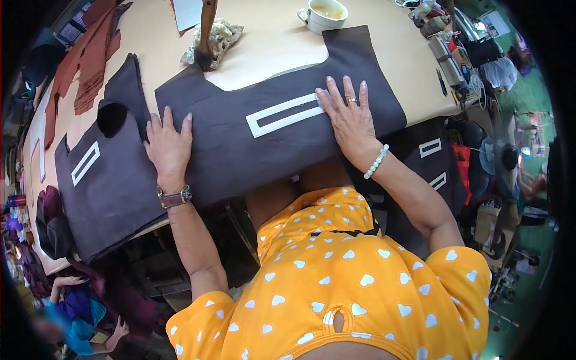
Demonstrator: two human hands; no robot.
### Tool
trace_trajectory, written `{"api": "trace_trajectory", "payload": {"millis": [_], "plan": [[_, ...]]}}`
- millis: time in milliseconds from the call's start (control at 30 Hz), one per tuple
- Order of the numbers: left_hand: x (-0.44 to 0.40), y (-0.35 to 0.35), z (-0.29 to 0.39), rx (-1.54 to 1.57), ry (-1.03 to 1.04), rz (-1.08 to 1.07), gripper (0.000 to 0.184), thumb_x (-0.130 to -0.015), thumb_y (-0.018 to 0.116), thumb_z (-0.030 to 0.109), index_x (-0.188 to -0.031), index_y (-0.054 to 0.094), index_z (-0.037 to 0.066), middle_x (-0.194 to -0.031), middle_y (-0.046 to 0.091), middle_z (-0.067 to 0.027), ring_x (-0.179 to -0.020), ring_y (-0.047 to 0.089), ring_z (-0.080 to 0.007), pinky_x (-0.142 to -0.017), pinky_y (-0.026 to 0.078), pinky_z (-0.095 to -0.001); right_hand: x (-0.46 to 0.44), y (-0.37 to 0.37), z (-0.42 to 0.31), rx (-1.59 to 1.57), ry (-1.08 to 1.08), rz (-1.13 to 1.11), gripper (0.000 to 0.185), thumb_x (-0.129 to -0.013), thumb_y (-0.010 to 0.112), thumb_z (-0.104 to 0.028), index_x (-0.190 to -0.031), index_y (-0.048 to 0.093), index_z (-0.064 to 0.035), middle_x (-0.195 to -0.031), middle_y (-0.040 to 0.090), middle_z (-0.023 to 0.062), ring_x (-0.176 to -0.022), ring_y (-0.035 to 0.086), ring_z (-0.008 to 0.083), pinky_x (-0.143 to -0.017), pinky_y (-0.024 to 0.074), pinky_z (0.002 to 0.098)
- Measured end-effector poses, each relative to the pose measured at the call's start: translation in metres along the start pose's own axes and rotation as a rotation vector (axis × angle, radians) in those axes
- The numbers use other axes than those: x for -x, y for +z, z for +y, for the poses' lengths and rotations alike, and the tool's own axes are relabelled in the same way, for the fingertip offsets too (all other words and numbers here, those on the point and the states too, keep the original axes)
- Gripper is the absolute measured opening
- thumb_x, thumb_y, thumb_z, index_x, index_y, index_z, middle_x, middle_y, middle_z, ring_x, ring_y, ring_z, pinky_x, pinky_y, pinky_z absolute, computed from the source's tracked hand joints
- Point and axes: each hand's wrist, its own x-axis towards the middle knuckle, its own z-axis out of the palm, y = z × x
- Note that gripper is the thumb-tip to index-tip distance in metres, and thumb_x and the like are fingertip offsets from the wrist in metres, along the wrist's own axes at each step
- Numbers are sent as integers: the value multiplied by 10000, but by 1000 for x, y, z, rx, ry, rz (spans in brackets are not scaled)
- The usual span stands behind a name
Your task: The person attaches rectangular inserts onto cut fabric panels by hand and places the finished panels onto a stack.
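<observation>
A dark cut fabric panel lies across the table's near edge in front of me. On it sits a white rectangular strip frame with a long slot. My left hand rests flat on the panel's left side, fingers spread. Flat on the right side lies my right hand, its fingertips touching the right end of the white frame and covering part of it. To the left is a stack of similar dark panels, the top one bearing a smaller white frame.
Behind the panel stand a white cup with yellowish liquid, a wooden-handled brush and a crumpled pale wad. Rust-coloured fabric pieces lie far left. More dark panels hang at right. Another person is at lower left.
</observation>
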Motion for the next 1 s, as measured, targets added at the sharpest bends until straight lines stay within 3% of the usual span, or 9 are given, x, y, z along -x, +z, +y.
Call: {"api": "trace_trajectory", "payload": {"millis": [167, 267, 300, 400, 500, 600, 800, 933, 1000], "plan": [[15, -10, -2, 105, -27, 50, 614, -819, 594, 434, -1272, 470, 39, -1220, 517, -183, -1112, 500, -335, -918, 410, -404, -1, -12, -15, -30, -44, 14, 599, -879, 445, -245, -1428, 234, -131, -1463, 219, 107, -1339, 205, 354, -1077, 90, 567], [28, -28, 7, 215, -101, -16, 611, -778, 661, 376, -1260, 485, 45, -1165, 541, -174, -1086, 514, -327, -900, 420, -401, -2, -21, -26, -65, -80, 46, 598, -878, 443, -247, -1426, 238, -124, -1457, 228, 113, -1336, 208, 359, -1077, 90, 568], [32, -23, 6, 241, -63, 103, 600, -744, 702, 291, -1243, 491, 33, -1008, 567, -152, -936, 545, -313, -812, 442, -407, -2, -24, -30, -76, -90, 59, 598, -877, 442, -247, -1426, 239, -123, -1455, 231, 115, -1335, 209, 361, -1077, 91, 568], [38, -26, 3, 360, -155, 66, 607, -734, 709, 301, -1239, 496, 42, -965, 578, -142, -894, 563, -310, -794, 444, -406, -4, -31, -44, -100, -131, 107, 588, -876, 431, -248, -1418, 256, -102, -1449, 238, 126, -1330, 216, 368, -1076, 91, 569], [40, -36, 2, 407, -294, -38, 623, -724, 721, 289, -1247, 487, 44, -960, 604, -158, -886, 585, -332, -791, 450, -404, -8, -42, -57, -89, -160, 128, 576, -880, 417, -254, -1407, 272, -73, -1447, 237, 136, -1330, 214, 373, -1076, 89, 571], [45, -45, 6, 474, -350, -66, 639, -715, 729, 264, -1253, 476, 29, -1022, 617, -205, -953, 590, -361, -825, 451, -389, -13, -48, -69, -149, -161, 174, 611, -827, 490, -212, -1395, 298, -90, -1438, 244, 120, -1321, 232, 351, -1079, 110, 559], [57, -29, -2, 856, -183, 48, 588, -761, 675, 82, -1287, 438, -29, -1242, 521, -211, -1180, 487, -277, -1003, 343, -323, -16, -51, -77, -206, -212, 223, 607, -828, 506, -203, -1399, 303, -159, -1443, 243, 98, -1323, 230, 346, -1077, 104, 563], [56, -31, 2, 1069, -67, 28, 538, -764, 621, -12, -1277, 460, -27, -1263, 508, -174, -1176, 472, -227, -1005, 329, -289, -15, -46, -69, -263, -291, 236, 583, -870, 462, -266, -1418, 271, -218, -1460, 228, 109, -1335, 207, 366, -1067, 82, 593], [54, -22, -1, 1053, -48, 7, 510, -765, 603, -26, -1261, 481, -30, -1235, 530, -159, -1133, 497, -202, -979, 352, -272, -16, -39, -64, -434, -354, 264, 564, -854, 477, -197, -1394, 323, -241, -1461, 225, 116, -1337, 200, 376, -1059, 103, 603]]}}
